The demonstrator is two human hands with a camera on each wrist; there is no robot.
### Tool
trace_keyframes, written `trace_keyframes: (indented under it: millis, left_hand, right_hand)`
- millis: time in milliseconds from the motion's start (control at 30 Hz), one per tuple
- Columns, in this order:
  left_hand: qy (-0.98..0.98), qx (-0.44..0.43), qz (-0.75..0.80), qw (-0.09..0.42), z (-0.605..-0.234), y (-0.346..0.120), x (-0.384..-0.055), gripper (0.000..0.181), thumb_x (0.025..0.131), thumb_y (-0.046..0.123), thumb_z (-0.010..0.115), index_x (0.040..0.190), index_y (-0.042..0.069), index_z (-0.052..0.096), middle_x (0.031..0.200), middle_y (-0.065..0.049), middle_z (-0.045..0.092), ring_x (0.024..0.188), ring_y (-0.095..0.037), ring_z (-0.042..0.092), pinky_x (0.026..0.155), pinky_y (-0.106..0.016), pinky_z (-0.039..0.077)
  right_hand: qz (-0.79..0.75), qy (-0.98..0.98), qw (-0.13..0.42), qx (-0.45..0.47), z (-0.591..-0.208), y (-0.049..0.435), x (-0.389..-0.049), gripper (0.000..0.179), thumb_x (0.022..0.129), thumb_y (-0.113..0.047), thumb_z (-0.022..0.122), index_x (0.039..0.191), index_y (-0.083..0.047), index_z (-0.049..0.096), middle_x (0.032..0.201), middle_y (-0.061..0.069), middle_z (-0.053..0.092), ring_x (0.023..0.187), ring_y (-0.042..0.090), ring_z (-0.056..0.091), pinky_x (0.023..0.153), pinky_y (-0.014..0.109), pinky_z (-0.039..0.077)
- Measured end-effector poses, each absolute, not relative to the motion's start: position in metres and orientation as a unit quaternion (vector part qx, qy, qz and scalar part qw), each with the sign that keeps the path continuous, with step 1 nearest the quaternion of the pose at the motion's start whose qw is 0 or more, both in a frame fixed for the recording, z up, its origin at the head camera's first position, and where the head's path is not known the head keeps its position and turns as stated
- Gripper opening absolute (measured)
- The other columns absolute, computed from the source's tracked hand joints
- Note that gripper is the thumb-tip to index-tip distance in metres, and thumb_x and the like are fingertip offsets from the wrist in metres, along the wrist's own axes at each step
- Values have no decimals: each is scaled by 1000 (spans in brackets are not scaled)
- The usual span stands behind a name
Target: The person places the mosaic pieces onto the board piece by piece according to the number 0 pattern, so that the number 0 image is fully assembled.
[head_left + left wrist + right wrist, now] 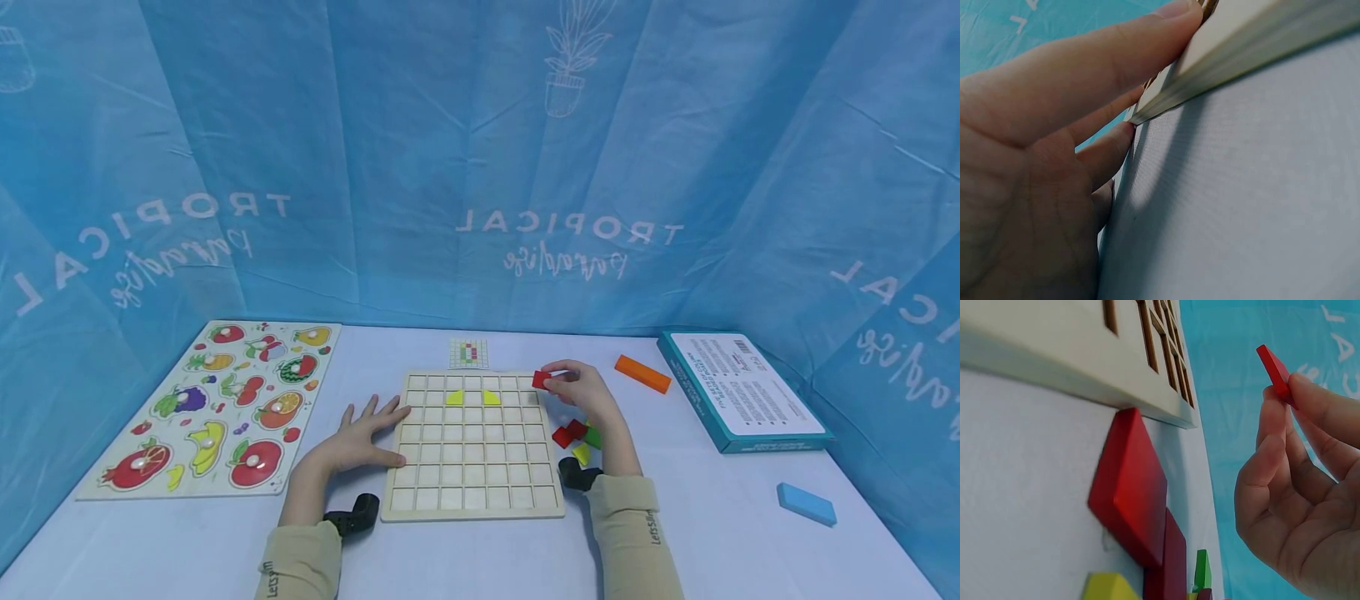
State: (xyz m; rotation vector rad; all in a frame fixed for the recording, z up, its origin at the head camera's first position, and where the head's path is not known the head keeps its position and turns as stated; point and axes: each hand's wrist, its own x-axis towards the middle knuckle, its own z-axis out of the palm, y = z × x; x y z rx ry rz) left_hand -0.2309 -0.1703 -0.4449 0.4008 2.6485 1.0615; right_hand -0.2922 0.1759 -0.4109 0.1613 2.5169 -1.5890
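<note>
A pale wooden grid board (pixel 472 504) lies flat in the middle of the table, with two yellow tiles (pixel 454 398) in its second row from the back. My left hand (pixel 358 442) rests at the board's left edge, fingers spread and touching the rim; the left wrist view shows thumb and fingertips against that edge. Between thumb and fingertips, my right hand (pixel 588 392) pinches a red tile (pixel 1276 374) above the board's back right corner. Under the right forearm lie loose red tiles (pixel 562 437), a yellow tile (pixel 581 453) and a green tile (pixel 592 437), partly hidden.
A small pattern card (pixel 468 353) lies behind the board. To the left is a fruit puzzle board (pixel 191 425). On the right are an orange block (pixel 642 374), a teal box (pixel 750 387) and a blue block (pixel 806 504). A blue curtain (pixel 405 167) hangs behind the table.
</note>
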Motion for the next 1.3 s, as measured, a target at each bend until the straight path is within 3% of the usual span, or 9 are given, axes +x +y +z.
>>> trace_keyframes:
  millis: [233,467,767,1000,1133,1300]
  left_hand:
    - [911,140,365,130,-446,-171,-231,87,68,34,75,141,7,37,151,-18,18,139,-41,-4,109,-56,-14]
    - [911,138,367,130,-446,-170,-231,88,68,35,76,141,7,37,151,-18,19,139,-41,-3,109,-56,-13]
    - [910,135,368,134,-447,-172,-229,88,68,34,76,141,7,37,151,-18,18,139,-41,-4,109,-56,-13]
    - [910,137,368,132,-447,-171,-230,87,68,35,76,141,7,37,151,-18,18,139,-41,-4,109,-56,-13]
    - [909,138,370,132,-446,-171,-231,87,68,35,76,141,8,38,152,-18,18,139,-40,-4,109,-55,-14]
    - [908,143,371,130,-444,-170,-231,87,68,34,76,141,7,37,151,-18,18,139,-41,-4,109,-55,-14]
  right_hand:
    - [-527,845,80,38,-412,172,-293,29,87,-20,64,114,-13,62,109,11,61,97,26,55,88,39,49]
    - [-522,849,76,35,-414,168,-296,26,86,-20,64,112,-13,62,103,9,62,92,25,56,80,36,51]
    - [-528,845,79,16,-411,157,-293,25,86,-18,64,110,-10,63,98,9,64,92,28,59,84,40,49]
    - [-516,853,77,11,-407,144,-295,25,84,-18,66,108,-12,64,96,8,63,88,27,56,78,36,50]
    - [-523,849,76,-5,-406,136,-297,23,84,-16,66,107,-10,64,93,8,63,89,31,58,77,38,50]
    - [-532,843,78,-22,-406,128,-298,21,84,-13,66,105,-8,65,92,8,64,85,27,58,78,41,52]
